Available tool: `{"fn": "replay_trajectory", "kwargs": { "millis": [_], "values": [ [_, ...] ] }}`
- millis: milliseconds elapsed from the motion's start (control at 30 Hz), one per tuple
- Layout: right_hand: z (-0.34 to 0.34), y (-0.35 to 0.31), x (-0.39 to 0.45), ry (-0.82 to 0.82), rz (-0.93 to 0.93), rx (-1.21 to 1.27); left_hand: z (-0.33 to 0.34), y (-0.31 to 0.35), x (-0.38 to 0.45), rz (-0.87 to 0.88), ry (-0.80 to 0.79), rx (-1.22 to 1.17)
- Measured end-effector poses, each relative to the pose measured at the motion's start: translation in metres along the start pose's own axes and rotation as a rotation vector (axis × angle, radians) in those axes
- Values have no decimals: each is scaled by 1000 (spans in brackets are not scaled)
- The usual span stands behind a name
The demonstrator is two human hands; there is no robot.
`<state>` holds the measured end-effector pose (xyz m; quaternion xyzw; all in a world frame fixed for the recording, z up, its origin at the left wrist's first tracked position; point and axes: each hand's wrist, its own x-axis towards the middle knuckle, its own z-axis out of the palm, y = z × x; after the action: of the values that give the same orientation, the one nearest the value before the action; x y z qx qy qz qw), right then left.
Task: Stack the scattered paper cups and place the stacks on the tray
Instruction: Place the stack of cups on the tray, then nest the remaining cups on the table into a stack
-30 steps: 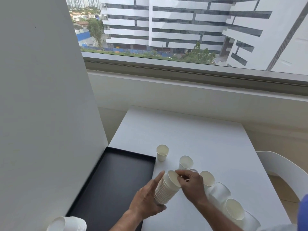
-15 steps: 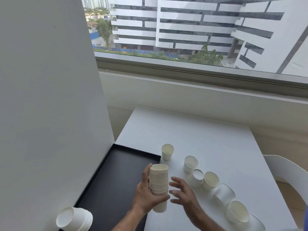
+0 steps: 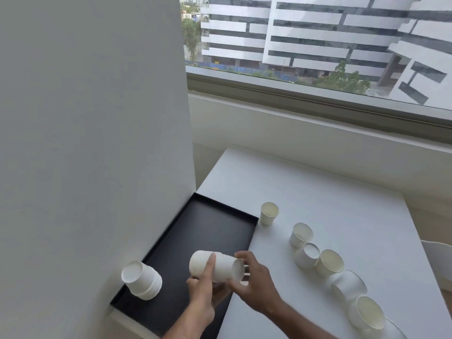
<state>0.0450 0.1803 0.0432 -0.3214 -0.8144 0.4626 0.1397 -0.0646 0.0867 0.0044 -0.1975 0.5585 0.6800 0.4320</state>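
- White tabletop [image 3: 318,199] under a window [image 3: 318,45]; black tray [image 3: 195,228] against the wall [image 3: 85,143].
- Left hand [image 3: 203,294] and right hand [image 3: 254,280]: each grip holds the tilted cup stack [image 3: 215,265] above the tray.
- Loose cups [image 3: 327,263] line the right.

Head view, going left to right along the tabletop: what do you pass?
Stack of cups on the tray → black tray → stack held in both hands → lone upright cup → row of loose cups → white chair.
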Motion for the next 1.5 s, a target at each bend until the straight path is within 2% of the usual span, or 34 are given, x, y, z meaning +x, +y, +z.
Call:
{"fn": "replay_trajectory", "kwargs": {
  "millis": [200, 333, 600, 1000, 1300, 1500],
  "values": [
    [30, -26, 17, -104, -123, -79, -43, -7, -4, -48, 114, 34],
    [56, -42, 26, -218, -216, -205, -62, -7, -10, -46, 184, -33],
    [96, -62, 35, -362, -276, -315, -90, -1, -14, -46, 233, -103],
    [112, -75, 33, -489, -404, -467, -101, -8, -10, -45, 308, -110],
    [103, -69, 28, -494, -431, -489, -100, -5, -12, -23, 316, -97],
    [75, -49, 21, -329, -469, -417, -96, -18, -16, -19, 313, -94]
  ]
}}
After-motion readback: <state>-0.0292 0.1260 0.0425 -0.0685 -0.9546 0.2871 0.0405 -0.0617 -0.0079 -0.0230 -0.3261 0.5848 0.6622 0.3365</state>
